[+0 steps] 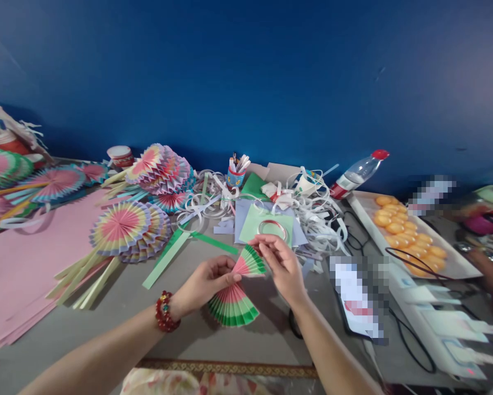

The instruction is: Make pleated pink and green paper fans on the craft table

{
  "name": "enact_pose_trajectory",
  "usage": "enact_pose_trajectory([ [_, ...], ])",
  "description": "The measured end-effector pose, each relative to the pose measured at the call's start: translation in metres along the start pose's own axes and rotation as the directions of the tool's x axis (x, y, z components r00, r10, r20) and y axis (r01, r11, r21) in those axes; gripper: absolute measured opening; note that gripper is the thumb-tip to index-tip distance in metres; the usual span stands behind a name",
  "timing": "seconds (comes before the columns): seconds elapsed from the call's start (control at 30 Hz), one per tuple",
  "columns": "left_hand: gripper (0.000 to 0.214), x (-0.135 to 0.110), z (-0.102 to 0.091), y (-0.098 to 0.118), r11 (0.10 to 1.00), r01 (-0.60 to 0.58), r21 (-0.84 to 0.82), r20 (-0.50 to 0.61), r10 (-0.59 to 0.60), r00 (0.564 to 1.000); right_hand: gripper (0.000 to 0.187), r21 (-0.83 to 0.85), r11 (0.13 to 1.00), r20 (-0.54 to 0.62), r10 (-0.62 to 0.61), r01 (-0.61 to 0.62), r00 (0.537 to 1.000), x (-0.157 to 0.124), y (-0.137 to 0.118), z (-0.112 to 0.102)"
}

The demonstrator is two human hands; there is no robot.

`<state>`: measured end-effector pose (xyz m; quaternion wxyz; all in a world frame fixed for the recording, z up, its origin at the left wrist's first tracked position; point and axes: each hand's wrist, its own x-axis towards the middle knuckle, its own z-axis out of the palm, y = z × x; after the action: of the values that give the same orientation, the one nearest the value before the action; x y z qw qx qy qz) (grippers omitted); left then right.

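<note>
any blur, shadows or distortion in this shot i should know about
Head view: wide-angle stretch seems to lean the bottle outward; blocky pixelation covers much of the phone; soft shadow lies on the table near the paper fan; the blue wall pales toward the right edge.
</note>
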<state>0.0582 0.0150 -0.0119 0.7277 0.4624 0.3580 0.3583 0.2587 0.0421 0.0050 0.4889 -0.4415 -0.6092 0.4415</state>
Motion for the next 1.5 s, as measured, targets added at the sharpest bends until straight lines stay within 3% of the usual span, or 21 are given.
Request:
enact_pose_trajectory([
  [0.23,0.030,0.000,0.000,0.001,0.983,0.040,-0.180,-0.055,-0.051,0.997,0.023,-0.017,1.000,-0.013,-0.002,0.001,1.000,0.002,0.004,-0.002],
  [0.43,0.030,0.000,0.000,0.004,0.961,0.074,-0.265,-0.092,-0.102,0.991,0.017,-0.072,0.994,-0.172,-0.089,0.077,0.981,-0.004,-0.003,-0.004],
  [0.5,0.031,0.001,-0.001,0.004,0.958,0.073,-0.276,-0.103,-0.105,0.989,0.017,-0.086,0.990,-0.177,-0.128,0.115,0.976,-0.006,-0.006,-0.006],
  [0.73,0.028,0.001,-0.002,0.003,0.956,0.059,-0.287,-0.084,-0.086,0.993,0.046,-0.002,0.998,0.144,-0.060,0.061,0.988,-0.004,-0.012,-0.011],
  [0.83,0.027,0.000,-0.001,0.004,0.954,0.060,-0.292,-0.059,-0.080,0.995,0.050,0.000,1.000,0.196,-0.023,0.024,0.980,-0.003,-0.009,-0.009],
  [1.1,0.031,-0.002,-0.001,0.002,0.967,0.125,-0.221,0.015,-0.125,0.992,0.035,-0.061,0.995,0.024,-0.072,0.073,0.997,-0.006,-0.002,0.001],
  [1.27,0.029,-0.002,0.001,0.003,0.978,0.120,-0.171,0.014,-0.119,0.993,0.021,-0.322,0.927,-0.088,-0.230,0.191,0.969,-0.006,-0.004,0.002],
  [1.37,0.029,-0.001,0.001,0.003,0.983,0.110,-0.145,0.012,-0.109,0.994,0.014,-0.466,0.825,0.028,-0.347,0.319,0.938,-0.007,-0.009,0.000],
  [1.5,0.029,-0.002,0.000,0.003,0.987,0.081,-0.136,0.020,-0.079,0.997,0.016,-0.487,0.745,0.279,-0.362,0.456,0.889,-0.010,-0.021,-0.002],
])
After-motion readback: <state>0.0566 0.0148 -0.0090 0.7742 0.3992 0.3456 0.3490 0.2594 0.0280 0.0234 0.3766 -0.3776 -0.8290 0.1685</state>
